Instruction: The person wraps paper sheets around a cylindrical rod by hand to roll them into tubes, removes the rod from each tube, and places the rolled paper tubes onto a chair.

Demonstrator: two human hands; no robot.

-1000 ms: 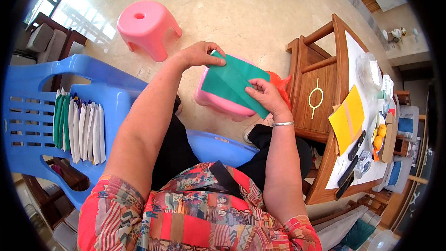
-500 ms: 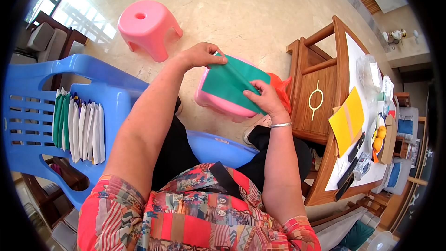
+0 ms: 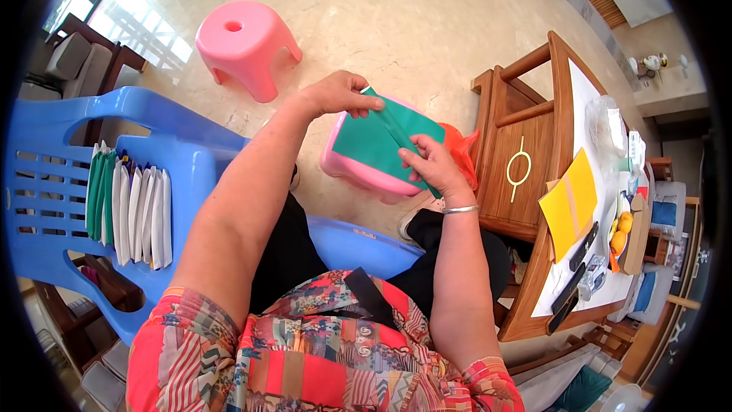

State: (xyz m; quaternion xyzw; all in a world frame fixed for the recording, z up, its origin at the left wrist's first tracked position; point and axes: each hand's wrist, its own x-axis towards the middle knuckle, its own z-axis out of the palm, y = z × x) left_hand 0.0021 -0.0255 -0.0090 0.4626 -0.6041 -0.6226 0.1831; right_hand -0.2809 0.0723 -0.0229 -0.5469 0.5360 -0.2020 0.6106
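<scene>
A narrow folded green strip (image 3: 393, 125) runs slantwise between my hands. My left hand (image 3: 341, 94) pinches its upper end, where a white edge shows. The fingers of my right hand (image 3: 433, 163) are closed on the lower part; a silvery bracelet circles that wrist. Beneath the strip, a flat green sheet (image 3: 366, 143) lies on a pink stool (image 3: 347, 171) between my knees.
Another pink stool (image 3: 242, 42) stands on the floor ahead. At left, a blue chair (image 3: 126, 107) holds folded white and green pieces (image 3: 141, 214). A red bag (image 3: 460, 154) sits beside a wooden table (image 3: 526, 290) bearing a yellow packet (image 3: 572, 202), black remotes and fruit.
The green piece in my hands has gone from a wide flap to a narrow folded strip, raised off the sheet. My left hand has moved slightly right.
</scene>
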